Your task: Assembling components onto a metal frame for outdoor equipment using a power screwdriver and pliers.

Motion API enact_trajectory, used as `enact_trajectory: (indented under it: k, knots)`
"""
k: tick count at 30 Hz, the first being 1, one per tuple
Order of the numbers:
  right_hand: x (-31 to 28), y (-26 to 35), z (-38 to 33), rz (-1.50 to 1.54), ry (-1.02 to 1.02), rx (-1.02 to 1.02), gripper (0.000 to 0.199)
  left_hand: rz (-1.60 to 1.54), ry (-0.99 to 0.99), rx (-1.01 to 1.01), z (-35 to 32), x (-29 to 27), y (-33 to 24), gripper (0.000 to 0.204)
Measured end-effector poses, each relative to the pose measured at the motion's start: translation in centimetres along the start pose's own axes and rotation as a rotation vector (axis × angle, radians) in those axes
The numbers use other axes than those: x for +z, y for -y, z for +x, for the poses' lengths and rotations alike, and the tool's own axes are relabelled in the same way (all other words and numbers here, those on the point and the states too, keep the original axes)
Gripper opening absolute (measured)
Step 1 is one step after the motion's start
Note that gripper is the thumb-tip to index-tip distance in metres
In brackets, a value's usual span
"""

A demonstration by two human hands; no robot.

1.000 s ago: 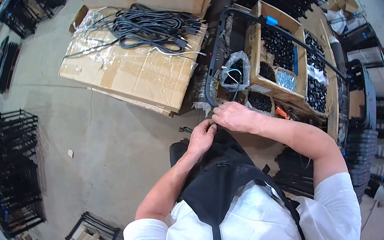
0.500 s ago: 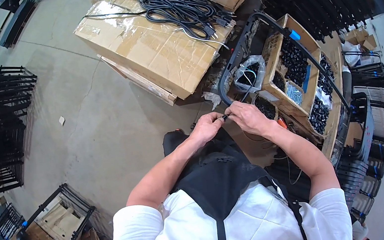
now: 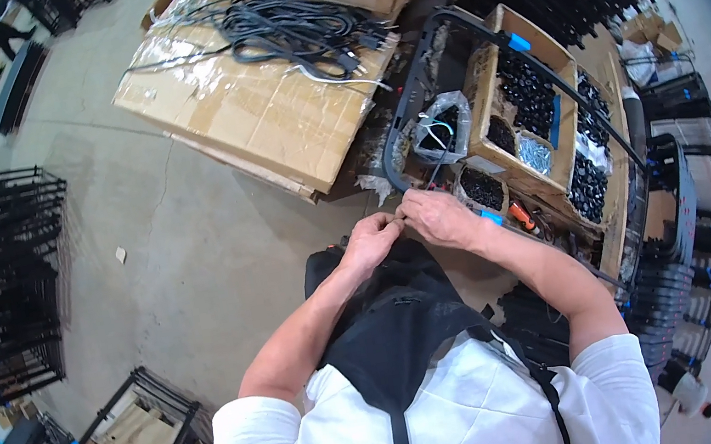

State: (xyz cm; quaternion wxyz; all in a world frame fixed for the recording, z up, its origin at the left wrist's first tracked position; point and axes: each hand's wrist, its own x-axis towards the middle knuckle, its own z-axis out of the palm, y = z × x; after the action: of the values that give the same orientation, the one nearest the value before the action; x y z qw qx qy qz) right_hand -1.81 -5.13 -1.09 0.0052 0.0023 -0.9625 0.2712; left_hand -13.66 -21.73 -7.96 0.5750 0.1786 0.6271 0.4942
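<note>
My left hand (image 3: pixel 370 242) and my right hand (image 3: pixel 440 216) meet in front of my dark apron (image 3: pixel 389 319), fingertips pinched together. Whatever lies between them is small and mostly covered by the fingers. Just beyond the right hand runs the rounded corner of a black tubular frame (image 3: pixel 399 117), carrying a blue clip (image 3: pixel 519 42). Inside the frame, a clear plastic bag (image 3: pixel 441 129) holds dark bits. Closer to my right hand sits an open bag of small black parts (image 3: pixel 482 190). An orange-handled tool (image 3: pixel 522 215) lies by my right forearm.
A wooden compartment box (image 3: pixel 481 72) on the right holds black plastic parts (image 3: pixel 531 96) and silvery screws (image 3: pixel 534 153). Coiled black cables (image 3: pixel 278 25) lie on a large cardboard box (image 3: pixel 255 117). Black frames (image 3: pixel 6 277) are stacked at the left, with others (image 3: pixel 668 316) at the right.
My joined hands sit slightly further left, still pinched together; the small black piece seen between them is now mostly hidden. The whole view has shifted, and a blue piece shows beside my right wrist.
</note>
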Motion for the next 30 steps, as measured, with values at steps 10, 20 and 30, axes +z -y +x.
enact_trajectory:
  k: [10,20,30]
  knots:
    - [7.0,0.8,-6.9,0.165,-0.037,0.964,0.061,-0.034,-0.042,-0.182,-0.1,-0.9,0.7,0.027]
    - [16.8,-13.5,-4.6,-0.340,-0.611,1.078,0.021,-0.115,0.155,-0.230,1.2,-0.3,0.6,0.028]
    - [9.9,7.8,-9.7,0.626,-0.198,1.351,0.054,-0.328,0.119,-0.235,0.9,1.6,1.4,0.023]
